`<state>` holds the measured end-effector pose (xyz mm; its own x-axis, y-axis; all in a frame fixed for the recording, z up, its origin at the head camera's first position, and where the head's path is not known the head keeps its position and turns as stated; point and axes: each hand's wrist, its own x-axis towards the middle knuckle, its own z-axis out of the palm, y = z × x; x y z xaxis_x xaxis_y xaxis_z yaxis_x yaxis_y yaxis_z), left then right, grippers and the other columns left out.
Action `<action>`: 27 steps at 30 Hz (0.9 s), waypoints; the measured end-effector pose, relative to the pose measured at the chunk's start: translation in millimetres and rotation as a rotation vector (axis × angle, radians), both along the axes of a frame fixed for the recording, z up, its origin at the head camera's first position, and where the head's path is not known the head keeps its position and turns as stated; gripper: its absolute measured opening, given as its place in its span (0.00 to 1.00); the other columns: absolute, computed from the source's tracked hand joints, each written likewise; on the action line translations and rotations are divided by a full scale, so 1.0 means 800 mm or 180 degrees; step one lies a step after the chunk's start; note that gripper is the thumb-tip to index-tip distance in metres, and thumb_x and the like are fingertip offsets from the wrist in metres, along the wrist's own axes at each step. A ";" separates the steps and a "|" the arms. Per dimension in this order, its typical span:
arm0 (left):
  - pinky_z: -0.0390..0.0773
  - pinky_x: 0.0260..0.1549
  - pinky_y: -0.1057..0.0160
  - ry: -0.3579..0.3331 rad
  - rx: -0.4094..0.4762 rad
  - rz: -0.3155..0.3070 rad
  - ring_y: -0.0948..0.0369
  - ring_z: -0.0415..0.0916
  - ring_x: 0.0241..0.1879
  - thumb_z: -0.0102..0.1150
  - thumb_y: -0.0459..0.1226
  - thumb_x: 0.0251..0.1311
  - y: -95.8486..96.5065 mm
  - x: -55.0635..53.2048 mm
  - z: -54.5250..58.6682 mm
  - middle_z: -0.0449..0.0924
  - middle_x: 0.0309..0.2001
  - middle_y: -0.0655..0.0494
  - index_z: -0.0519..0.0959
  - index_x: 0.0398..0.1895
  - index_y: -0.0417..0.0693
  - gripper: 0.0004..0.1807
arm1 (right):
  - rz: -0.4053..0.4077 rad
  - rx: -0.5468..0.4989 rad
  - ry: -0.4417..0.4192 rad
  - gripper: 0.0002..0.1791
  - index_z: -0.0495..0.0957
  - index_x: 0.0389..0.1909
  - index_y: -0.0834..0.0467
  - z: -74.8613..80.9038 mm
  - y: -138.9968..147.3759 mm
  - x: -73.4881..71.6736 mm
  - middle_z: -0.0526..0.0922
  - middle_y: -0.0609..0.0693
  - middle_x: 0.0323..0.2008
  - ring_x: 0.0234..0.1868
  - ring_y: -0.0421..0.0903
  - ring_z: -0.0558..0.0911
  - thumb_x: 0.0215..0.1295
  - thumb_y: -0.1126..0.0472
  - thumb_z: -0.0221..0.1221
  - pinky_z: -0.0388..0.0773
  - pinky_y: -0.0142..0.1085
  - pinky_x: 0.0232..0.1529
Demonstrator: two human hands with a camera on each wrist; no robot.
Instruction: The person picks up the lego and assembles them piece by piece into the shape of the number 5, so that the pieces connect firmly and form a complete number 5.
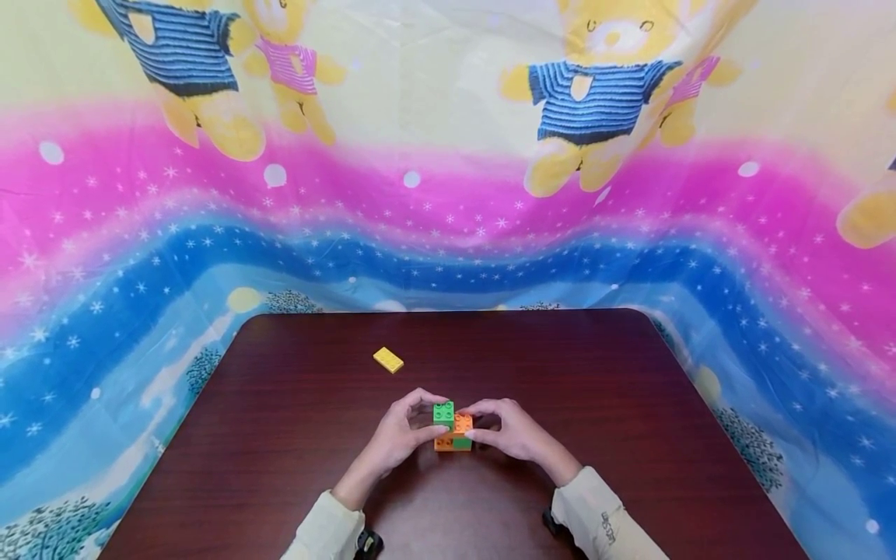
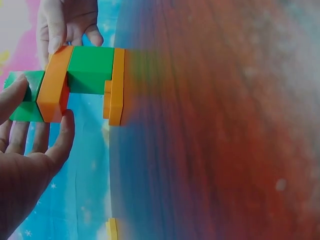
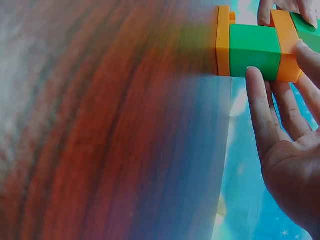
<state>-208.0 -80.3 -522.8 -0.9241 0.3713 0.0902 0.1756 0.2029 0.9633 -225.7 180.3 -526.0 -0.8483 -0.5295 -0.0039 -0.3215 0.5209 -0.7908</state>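
A small stack of toy building bricks stands on the table in front of me. Its base is an orange plate [image 1: 443, 446], with a green brick [image 2: 91, 70] on one end. Across that brick lies an upper orange plate [image 2: 54, 82], whose left end overhangs the base. On the overhanging end sits the top green brick [image 1: 443, 411], pinched between thumb and fingers of my left hand [image 1: 399, 434]. My right hand [image 1: 519, 432] grips the upper orange plate at its right end; in the right wrist view, one fingertip also touches the lower green brick [image 3: 254, 47].
A flat yellow plate [image 1: 388, 359] lies farther back on the dark brown table [image 1: 560, 365], left of the stack. Behind the table hangs a patterned cloth [image 1: 448, 202] with bears, which also runs along both sides.
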 end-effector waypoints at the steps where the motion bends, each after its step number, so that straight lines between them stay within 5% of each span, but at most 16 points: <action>1: 0.78 0.64 0.45 -0.0004 -0.0010 0.0002 0.54 0.81 0.60 0.73 0.41 0.63 0.000 0.000 0.001 0.84 0.57 0.58 0.81 0.56 0.61 0.20 | -0.0002 -0.0001 0.0000 0.23 0.82 0.63 0.48 0.000 0.000 0.000 0.85 0.47 0.58 0.53 0.46 0.84 0.67 0.52 0.69 0.86 0.37 0.50; 10: 0.83 0.57 0.57 -0.0073 0.0007 -0.0019 0.54 0.83 0.58 0.74 0.39 0.61 0.000 0.001 0.007 0.84 0.57 0.56 0.82 0.56 0.59 0.21 | -0.0015 -0.0002 -0.0003 0.23 0.82 0.63 0.48 0.002 0.000 0.002 0.85 0.47 0.58 0.53 0.46 0.85 0.67 0.52 0.69 0.87 0.38 0.50; 27: 0.84 0.55 0.58 0.0039 -0.0029 -0.0004 0.58 0.85 0.53 0.76 0.37 0.59 -0.001 -0.001 0.006 0.86 0.55 0.57 0.83 0.55 0.58 0.21 | 0.0022 -0.0021 0.0055 0.23 0.83 0.62 0.49 0.002 0.000 0.002 0.85 0.45 0.58 0.54 0.45 0.84 0.67 0.53 0.70 0.86 0.38 0.52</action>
<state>-208.8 -81.3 -517.8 -0.9225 0.3732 0.0981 0.1876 0.2115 0.9592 -223.8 180.1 -524.1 -0.8446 -0.5353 0.0143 -0.3387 0.5133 -0.7886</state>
